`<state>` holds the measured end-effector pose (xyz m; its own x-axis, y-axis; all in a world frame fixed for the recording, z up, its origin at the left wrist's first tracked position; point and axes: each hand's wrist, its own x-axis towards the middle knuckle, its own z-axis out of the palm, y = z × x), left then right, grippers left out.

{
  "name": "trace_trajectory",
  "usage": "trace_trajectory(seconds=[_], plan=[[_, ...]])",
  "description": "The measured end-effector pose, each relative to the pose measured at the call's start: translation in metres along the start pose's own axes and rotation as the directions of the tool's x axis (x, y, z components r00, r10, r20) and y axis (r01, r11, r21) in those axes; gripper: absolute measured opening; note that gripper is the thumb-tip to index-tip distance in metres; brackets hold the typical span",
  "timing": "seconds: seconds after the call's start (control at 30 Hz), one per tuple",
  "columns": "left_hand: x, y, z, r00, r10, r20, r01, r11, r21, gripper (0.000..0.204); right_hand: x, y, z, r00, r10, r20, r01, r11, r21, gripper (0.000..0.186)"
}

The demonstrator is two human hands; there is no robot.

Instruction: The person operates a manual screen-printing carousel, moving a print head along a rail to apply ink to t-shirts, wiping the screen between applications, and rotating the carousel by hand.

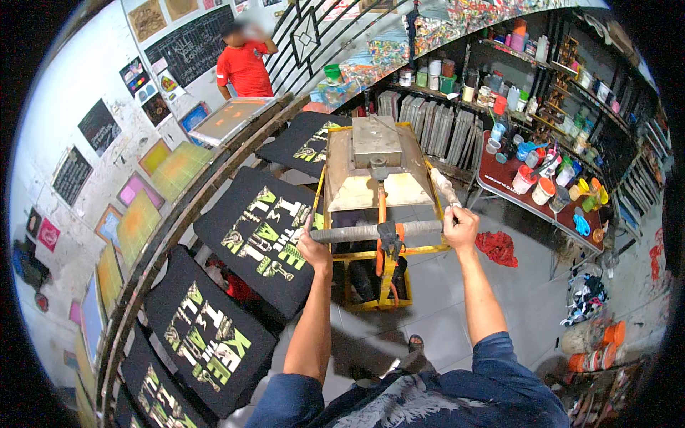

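**A wide grip from both sides**

Head view: the left hand point(314, 251)'s fingers curl at the left end of the grey bar point(353, 232); the right hand point(461, 227)'s close round the pale handle point(445, 185) at the other end. This spread probably gives even control of the metal hood point(349, 194), straight ahead on its yellow frame point(349, 255). Black shirts point(260, 239) lie flat at left, apparently keeping their prints smooth. Pots point(544, 189) crowd the worktop point(496, 175) at right, seemingly for ready reach.

Bright light washes the white wall; fisheye bends edges.
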<state>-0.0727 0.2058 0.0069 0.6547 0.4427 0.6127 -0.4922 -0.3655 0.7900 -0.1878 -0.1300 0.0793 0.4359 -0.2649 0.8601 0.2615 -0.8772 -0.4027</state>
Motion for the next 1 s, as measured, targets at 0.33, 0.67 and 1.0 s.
trace_trajectory(seconds=[0.33, 0.67, 1.0], plan=[[-0.011, 0.008, 0.06, 0.966, -0.199, 0.167, 0.242, 0.923, -0.299, 0.074, 0.039, 0.082, 0.034, 0.997, 0.016, 0.073, -0.018, 0.999, 0.026, 0.028], [-0.008, 0.007, 0.147, 0.919, -0.328, 0.218, 0.371, 0.908, -0.195, 0.076, 0.096, 0.167, 0.064, 0.982, 0.051, 0.183, -0.049, 0.999, -0.015, 0.03], [-0.001, 0.008, 0.21, 0.953, -0.259, 0.155, 0.298, 0.892, -0.34, 0.088, 0.13, 0.224, 0.096, 0.993, -0.006, 0.115, 0.006, 1.0, -0.001, 0.035]])
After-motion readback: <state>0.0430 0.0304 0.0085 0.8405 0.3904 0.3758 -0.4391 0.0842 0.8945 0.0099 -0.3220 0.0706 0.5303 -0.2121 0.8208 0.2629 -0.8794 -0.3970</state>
